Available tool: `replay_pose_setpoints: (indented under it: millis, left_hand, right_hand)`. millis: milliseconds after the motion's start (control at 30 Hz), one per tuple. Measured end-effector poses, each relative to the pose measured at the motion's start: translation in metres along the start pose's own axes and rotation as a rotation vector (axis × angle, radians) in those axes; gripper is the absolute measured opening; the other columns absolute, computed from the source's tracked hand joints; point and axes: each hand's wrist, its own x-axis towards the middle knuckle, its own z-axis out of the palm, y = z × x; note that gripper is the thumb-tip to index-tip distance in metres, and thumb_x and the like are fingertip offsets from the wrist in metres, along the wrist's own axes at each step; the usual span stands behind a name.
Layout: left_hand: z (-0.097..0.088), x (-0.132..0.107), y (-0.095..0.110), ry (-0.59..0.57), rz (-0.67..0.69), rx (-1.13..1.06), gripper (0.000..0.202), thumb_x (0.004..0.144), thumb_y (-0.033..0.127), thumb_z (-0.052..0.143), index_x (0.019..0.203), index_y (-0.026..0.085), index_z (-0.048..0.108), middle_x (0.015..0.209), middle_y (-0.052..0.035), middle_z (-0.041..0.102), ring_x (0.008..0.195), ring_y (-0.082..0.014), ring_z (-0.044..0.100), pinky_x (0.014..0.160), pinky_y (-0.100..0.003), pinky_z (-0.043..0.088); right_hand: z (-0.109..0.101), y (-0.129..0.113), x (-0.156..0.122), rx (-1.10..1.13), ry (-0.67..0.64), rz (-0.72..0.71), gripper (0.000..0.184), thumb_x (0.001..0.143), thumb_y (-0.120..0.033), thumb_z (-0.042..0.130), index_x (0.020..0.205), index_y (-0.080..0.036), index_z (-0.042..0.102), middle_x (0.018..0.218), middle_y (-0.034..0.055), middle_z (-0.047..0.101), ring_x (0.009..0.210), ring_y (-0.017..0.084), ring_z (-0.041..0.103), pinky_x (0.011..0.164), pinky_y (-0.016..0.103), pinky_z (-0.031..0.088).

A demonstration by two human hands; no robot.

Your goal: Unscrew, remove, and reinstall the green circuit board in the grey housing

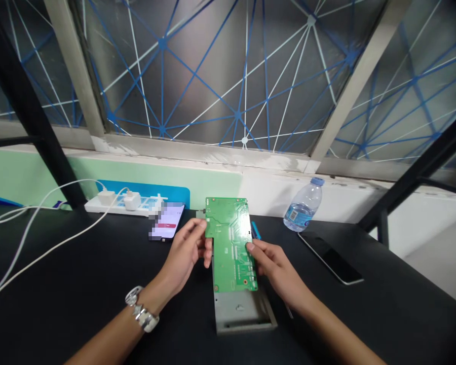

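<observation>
A green circuit board [228, 243] is held up between both hands, above a grey metal tray-like casing [239, 314] on the black table. At the board's upper left edge, my left hand [186, 246] pinches it between thumb and fingers; a silvery band is on that wrist. My right hand [271, 258] grips the board's right edge, thumb on its face. The board covers the far part of the casing. Just past its right edge, part of a blue object [256, 230] shows. A thin rod-like thing [289, 311] lies partly hidden under my right hand.
At the back left, a white power strip [116, 205] holds plugs with white cables [72, 234]. A lit phone [167, 223] lies beside it. To the right are a water bottle [304, 205] and a dark phone [330, 257]. Black metal posts [41, 121] stand at both sides.
</observation>
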Motion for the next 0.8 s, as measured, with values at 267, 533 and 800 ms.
replay_pose_setpoints:
  millis: [267,533,800]
  left_hand:
    - [-0.002,0.001,0.010,0.015,-0.081,-0.078,0.044,0.089,0.064,0.043,0.091,0.020,0.047,0.053,0.0046,0.053,0.038,-0.0100,0.045,0.034,-0.018,0.036]
    - [-0.001,0.001,0.010,0.008,-0.063,-0.011,0.041,0.087,0.060,0.048,0.085,0.019,0.048,0.057,0.0029,0.054,0.041,-0.0106,0.046,0.035,-0.018,0.034]
    - [-0.001,-0.002,0.008,0.029,-0.036,0.049,0.035,0.085,0.053,0.058,0.086,0.018,0.057,0.063,0.0031,0.051,0.045,-0.0096,0.045,0.035,-0.018,0.033]
  right_hand:
    - [0.001,-0.007,-0.002,-0.171,0.019,-0.089,0.041,0.090,-0.051,0.058,0.065,-0.018,0.053,0.055,-0.0040,0.043,0.049,0.009,0.037,0.045,0.023,0.028]
    - [0.000,-0.011,-0.003,0.076,-0.015,0.083,0.034,0.085,-0.050,0.064,0.086,-0.016,0.056,0.051,-0.0013,0.063,0.039,0.010,0.056,0.037,0.017,0.035]
    - [-0.001,-0.014,-0.004,0.317,0.025,0.086,0.038,0.079,-0.029,0.071,0.114,-0.016,0.063,0.084,0.0065,0.068,0.064,0.016,0.064,0.046,0.023,0.050]
